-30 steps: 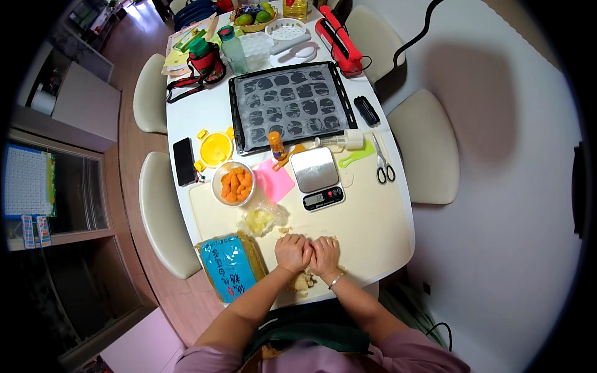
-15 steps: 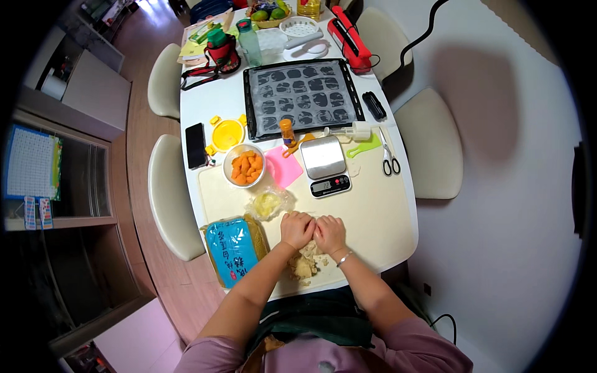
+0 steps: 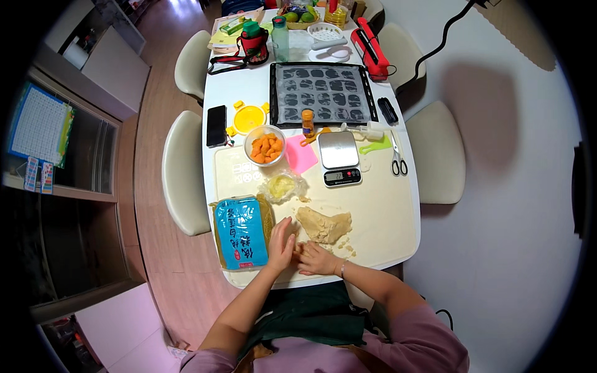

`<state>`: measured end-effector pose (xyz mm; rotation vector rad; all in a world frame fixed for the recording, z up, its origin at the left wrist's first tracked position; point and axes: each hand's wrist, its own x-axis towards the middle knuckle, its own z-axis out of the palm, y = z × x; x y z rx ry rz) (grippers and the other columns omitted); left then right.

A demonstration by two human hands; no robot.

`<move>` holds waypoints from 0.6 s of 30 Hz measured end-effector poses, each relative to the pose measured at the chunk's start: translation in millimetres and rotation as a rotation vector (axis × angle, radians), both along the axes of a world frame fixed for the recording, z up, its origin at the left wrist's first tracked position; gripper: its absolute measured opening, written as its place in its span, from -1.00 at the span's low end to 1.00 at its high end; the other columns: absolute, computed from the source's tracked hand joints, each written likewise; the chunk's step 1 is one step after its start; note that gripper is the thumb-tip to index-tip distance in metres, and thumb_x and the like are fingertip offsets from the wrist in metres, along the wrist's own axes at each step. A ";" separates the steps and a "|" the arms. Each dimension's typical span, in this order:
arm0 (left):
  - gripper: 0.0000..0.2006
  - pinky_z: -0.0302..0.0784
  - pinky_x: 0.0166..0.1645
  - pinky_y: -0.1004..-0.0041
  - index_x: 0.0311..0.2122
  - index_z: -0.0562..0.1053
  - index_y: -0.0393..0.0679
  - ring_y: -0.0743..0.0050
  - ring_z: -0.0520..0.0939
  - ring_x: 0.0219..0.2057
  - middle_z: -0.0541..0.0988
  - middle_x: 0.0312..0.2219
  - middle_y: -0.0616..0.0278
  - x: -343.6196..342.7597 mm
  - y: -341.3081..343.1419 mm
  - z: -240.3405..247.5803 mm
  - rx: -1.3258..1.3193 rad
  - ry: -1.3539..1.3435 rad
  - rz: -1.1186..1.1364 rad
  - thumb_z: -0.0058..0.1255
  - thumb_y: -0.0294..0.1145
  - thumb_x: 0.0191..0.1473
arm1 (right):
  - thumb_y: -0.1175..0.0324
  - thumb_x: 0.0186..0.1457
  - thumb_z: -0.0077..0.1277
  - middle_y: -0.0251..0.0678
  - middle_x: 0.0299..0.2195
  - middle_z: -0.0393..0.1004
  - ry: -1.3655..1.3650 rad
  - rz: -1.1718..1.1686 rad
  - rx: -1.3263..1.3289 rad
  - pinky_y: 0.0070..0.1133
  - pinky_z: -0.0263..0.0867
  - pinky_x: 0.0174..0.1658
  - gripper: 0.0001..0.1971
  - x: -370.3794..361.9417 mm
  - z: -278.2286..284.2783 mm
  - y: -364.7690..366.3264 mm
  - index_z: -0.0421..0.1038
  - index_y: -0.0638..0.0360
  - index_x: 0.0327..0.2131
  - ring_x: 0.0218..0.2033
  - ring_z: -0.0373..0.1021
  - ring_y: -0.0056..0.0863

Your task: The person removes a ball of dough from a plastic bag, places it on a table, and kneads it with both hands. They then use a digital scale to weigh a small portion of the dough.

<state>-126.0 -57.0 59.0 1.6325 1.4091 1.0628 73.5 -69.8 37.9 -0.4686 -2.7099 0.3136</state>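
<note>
A pale, crumbly lump of dough (image 3: 323, 225) lies on the cream board, with crumbs beside it. My left hand (image 3: 283, 245) is open, its fingers stretched out and close together, just left of and nearer than the dough. On the near side of the lump, my right hand (image 3: 316, 258) rests low on the board, its slightly parted fingers pointing toward my left palm. Small dough bits show between the two hands. Whatever lies under the right palm is hidden. To the left sits a blue-fronted package (image 3: 241, 233).
Beyond the dough are clear wrap with pale yellow stuff (image 3: 281, 186), a bowl of orange pieces (image 3: 266, 148), a pink sheet (image 3: 302, 155) and a kitchen scale (image 3: 339, 151). Scissors (image 3: 398, 158) lie right. Farther off are a lined baking tray (image 3: 273, 93) and a phone (image 3: 216, 125).
My hands have come off the dough and drawn back toward me, now separate. The lump lies uncovered, farther away on the board. The whole view has shifted slightly.
</note>
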 end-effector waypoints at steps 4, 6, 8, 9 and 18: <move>-0.56 0.22 0.30 0.20 0.20 0.33 -0.27 -0.05 0.40 0.19 0.41 0.14 -0.07 3.5 -8.6 -9.3 0.012 0.041 -0.001 -0.15 -0.30 0.26 | 0.03 -0.04 0.14 -0.26 -0.18 0.45 -0.021 0.039 0.026 -0.27 0.34 0.02 -0.66 -3.9 -26.5 10.5 0.47 0.08 -0.34 -0.02 0.38 -0.16; -0.57 0.24 0.29 0.22 0.18 0.35 -0.28 0.00 0.41 0.19 0.43 0.14 -0.05 11.5 -8.3 -16.7 -0.023 -0.061 -0.037 -0.17 -0.29 0.29 | 0.05 -0.09 0.15 -0.30 -0.21 0.47 -0.108 0.020 -0.061 -0.26 0.34 -0.02 -0.68 -9.6 -36.7 7.9 0.49 0.09 -0.37 -0.08 0.38 -0.19; -0.58 0.25 0.29 0.23 0.16 0.36 -0.30 0.07 0.42 0.19 0.44 0.13 -0.03 14.2 -8.1 -23.9 -0.076 -0.180 -0.016 -0.20 -0.26 0.32 | 0.10 -0.17 0.19 -0.35 -0.27 0.47 -0.107 -0.019 -0.130 -0.32 0.38 -0.08 -0.68 -14.9 -13.0 12.7 0.52 0.11 -0.38 -0.13 0.38 -0.23; -0.57 0.25 0.29 0.24 0.15 0.37 -0.31 0.10 0.42 0.18 0.45 0.12 -0.01 17.7 -5.3 -26.0 -0.107 -0.256 0.012 -0.23 -0.23 0.34 | 0.11 -0.19 0.21 -0.35 -0.27 0.47 -0.055 -0.051 -0.149 -0.34 0.39 -0.09 -0.67 -13.5 -1.1 16.2 0.52 0.11 -0.37 -0.14 0.39 -0.23; -0.57 0.32 0.23 0.21 -0.02 0.52 -0.31 0.03 0.51 0.08 0.59 -0.06 -0.06 83.7 42.7 -28.9 -0.157 -0.217 0.067 -0.35 -0.23 0.39 | 0.31 -0.04 0.16 -0.24 -0.14 0.49 0.236 -0.568 -0.149 -0.38 0.35 0.06 -0.65 19.8 57.0 52.3 0.46 0.23 -0.15 -0.03 0.41 -0.20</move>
